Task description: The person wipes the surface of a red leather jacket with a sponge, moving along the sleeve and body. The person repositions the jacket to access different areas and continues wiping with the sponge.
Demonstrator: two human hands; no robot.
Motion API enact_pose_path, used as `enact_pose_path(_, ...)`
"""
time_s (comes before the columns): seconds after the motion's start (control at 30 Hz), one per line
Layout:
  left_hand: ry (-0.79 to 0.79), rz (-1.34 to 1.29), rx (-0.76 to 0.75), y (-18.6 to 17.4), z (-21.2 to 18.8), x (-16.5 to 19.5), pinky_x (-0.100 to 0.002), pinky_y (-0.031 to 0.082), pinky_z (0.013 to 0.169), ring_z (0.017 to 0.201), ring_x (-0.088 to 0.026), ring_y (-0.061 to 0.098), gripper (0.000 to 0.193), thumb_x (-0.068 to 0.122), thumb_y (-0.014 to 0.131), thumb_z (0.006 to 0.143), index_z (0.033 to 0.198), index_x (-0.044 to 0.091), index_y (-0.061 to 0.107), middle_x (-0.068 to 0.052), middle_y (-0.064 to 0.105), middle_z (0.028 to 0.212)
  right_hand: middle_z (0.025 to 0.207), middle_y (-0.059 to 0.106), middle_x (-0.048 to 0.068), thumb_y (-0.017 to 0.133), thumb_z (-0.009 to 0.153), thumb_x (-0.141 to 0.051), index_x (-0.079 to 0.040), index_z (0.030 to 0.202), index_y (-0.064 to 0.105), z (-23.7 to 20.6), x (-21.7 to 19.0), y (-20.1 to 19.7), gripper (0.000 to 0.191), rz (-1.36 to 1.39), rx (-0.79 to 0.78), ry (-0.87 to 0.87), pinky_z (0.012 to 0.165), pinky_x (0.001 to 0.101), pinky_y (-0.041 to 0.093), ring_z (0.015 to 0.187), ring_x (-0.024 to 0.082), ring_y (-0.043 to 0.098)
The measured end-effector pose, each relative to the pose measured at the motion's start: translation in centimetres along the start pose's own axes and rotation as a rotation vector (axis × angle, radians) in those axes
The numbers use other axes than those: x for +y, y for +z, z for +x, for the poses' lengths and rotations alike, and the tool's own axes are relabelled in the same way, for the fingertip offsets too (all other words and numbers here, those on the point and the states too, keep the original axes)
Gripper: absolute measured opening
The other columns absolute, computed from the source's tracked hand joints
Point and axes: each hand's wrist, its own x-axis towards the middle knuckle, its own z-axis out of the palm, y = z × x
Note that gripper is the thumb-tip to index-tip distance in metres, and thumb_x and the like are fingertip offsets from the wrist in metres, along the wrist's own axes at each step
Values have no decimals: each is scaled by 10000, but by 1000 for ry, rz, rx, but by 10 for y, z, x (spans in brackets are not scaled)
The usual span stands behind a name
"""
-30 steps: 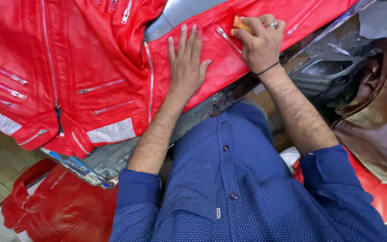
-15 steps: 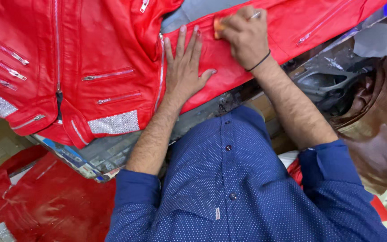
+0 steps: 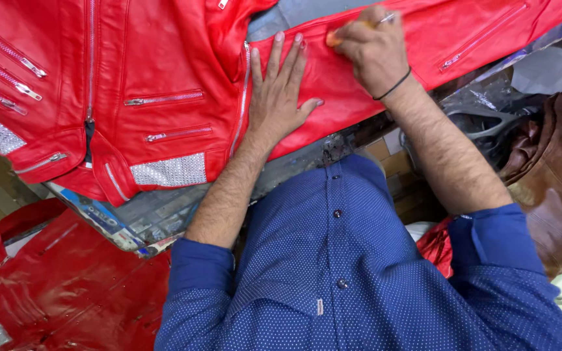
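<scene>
On the red jacket [image 3: 164, 78], my left hand [image 3: 280, 97] lies flat, fingers spread; right hand [image 3: 372, 49] fingers pinch a mostly hidden orange piece [image 3: 334, 39].

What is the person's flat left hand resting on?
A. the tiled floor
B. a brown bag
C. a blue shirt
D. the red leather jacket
D: the left hand lies palm down, fingers spread, on the red leather jacket, beside one of its zippers, while the right hand presses a small orange thing to the sleeve.
</scene>
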Motion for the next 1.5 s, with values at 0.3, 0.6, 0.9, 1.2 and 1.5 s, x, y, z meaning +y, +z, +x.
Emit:
enact_pose_path(0.3,2,111,252,-2,-32,-15,-586,192,1245,1574,-350,222,856,361,857,947,1585,64,368,-144,299,1677,1213,698,-4,669,861,-17,-158,1112,784,3,-41,8,310,-166,95,13,892,490,382,1113,281,585)
enact_pose_path(0.6,-12,-73,397,-12,-42,-20,-546,307,1257,1544,-379,334,940,282,880,908,1603,39,296,-177,307,1668,1182,685,7,713,938,-76,-180,1130,749,13,-88,33,221,-18,141,199,852,482,367,1048,276,582)
enact_pose_path(0.9,-91,-61,382,-17,-44,-30,-461,421,1219,1401,-368,490,865,114,799,959,1625,20,255,-174,460,1576,1328,666,35,781,968,-196,-150,1189,755,7,-92,20,227,-29,97,133,896,462,374,1066,271,575)
enact_pose_path(1.2,-117,-41,444,-12,-48,-29,-482,437,1155,1313,-397,509,949,134,828,924,1617,18,190,-206,500,1478,1264,691,-26,763,995,-154,-197,1086,774,23,-103,31,101,-49,122,-1,934,456,386,1115,242,582)
enact_pose_path(1.5,-162,-97,449,-15,-47,-25,-480,408,1192,1342,-386,497,1027,123,833,896,1630,17,122,-153,462,1570,1201,710,-54,727,934,-141,-222,1031,780,56,-118,51,137,50,171,-31,883,451,374,1053,207,593)
